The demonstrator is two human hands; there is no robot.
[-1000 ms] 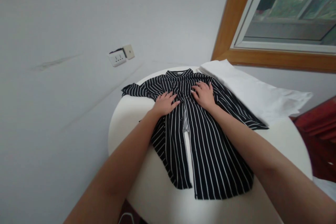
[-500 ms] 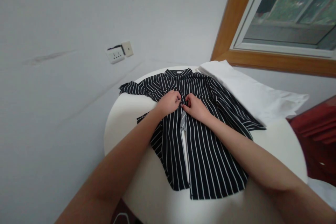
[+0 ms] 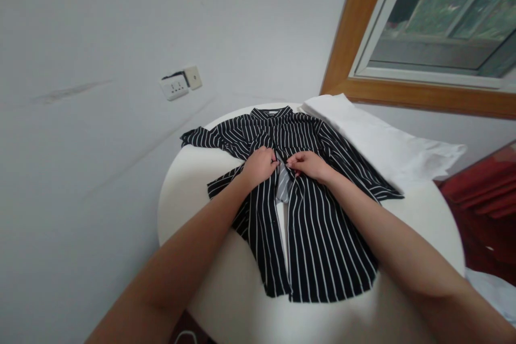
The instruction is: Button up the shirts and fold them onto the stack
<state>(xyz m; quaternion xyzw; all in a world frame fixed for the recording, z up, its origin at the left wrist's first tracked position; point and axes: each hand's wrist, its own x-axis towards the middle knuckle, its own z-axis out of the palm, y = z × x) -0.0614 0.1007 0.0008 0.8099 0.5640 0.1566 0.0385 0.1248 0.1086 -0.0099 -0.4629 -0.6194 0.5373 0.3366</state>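
A black shirt (image 3: 322, 236) with white stripes lies front up on a round white table (image 3: 181, 193), its collar toward the wall. The upper front is together, while below my hands the two front edges are apart and the greyish inner side shows between them. My left hand (image 3: 261, 165) is closed on the left front edge at mid-shirt. Just to the right, my right hand (image 3: 308, 164) pinches the other front edge between thumb and fingers. Buttons at the fingertips are too small to make out.
A folded white cloth (image 3: 374, 134) lies on the table's right side, partly over the shirt's sleeve. Behind the table stand a wall with a socket (image 3: 174, 86) and a wood-framed window (image 3: 423, 95). Red fabric (image 3: 484, 188) is at the far right.
My right hand has moved a little to the right, away from my left, drawing its edge along. The gap between the front edges is wider, showing more of the inner side.
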